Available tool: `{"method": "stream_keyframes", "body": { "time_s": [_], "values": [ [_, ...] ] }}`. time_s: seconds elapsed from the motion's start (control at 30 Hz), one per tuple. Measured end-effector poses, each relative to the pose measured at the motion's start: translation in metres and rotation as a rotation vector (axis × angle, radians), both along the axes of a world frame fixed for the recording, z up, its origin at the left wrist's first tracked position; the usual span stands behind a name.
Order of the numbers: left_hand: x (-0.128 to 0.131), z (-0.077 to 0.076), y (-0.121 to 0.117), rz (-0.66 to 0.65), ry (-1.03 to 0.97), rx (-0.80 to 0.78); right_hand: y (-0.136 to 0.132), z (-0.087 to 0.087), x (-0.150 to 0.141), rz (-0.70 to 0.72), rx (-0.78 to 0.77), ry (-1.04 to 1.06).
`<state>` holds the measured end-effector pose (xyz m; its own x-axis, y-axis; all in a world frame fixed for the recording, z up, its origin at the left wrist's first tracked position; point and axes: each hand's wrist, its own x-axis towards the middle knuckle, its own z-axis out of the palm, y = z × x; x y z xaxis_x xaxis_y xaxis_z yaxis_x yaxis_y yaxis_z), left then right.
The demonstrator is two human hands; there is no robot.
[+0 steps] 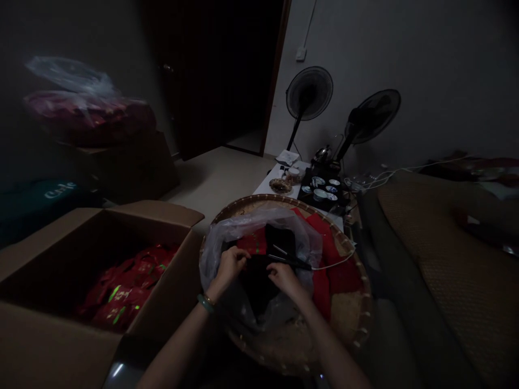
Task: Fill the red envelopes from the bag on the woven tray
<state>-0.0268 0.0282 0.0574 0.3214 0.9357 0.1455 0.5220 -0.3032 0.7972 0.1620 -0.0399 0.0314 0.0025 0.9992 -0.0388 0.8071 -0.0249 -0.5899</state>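
Note:
A round woven bamboo tray (363, 319) lies in front of me, with a clear plastic bag (211, 254) spread open on it. Dark contents fill the bag, and a red packet (255, 241) shows near its top. My left hand (232, 266) is closed in a pinch over the bag; what its fingertips hold is lost in the dark. Opposite it, my right hand (286, 278) is closed too, just below a slim black two-armed tool like a hair straightener (295, 262), its arms apart and a white cord trailing right. Whatever the right fingers grip is hidden.
An open cardboard box (162, 213) of red packets (133, 281) stands left. Red sheets (344, 275) lie on the tray's right side. Beyond are a low table (263, 186) with cups (320, 194) and two fans (309, 93). A woven mat (441, 259) lies right.

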Motion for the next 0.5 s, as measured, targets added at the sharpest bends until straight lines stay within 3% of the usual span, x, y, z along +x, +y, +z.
{"method": "stream_keyframes", "body": {
  "time_s": [0.13, 0.23, 0.5],
  "values": [
    [-0.002, 0.003, 0.003, -0.026, 0.123, 0.022, -0.012, -0.027, -0.012, -0.038, 0.01, -0.223],
    [-0.003, 0.006, 0.002, -0.053, 0.183, 0.048, -0.011, -0.035, -0.025, -0.09, 0.019, -0.272],
    [-0.003, 0.009, 0.001, -0.089, 0.112, -0.005, 0.008, -0.047, -0.024, -0.161, 0.133, -0.026]
  ]
}}
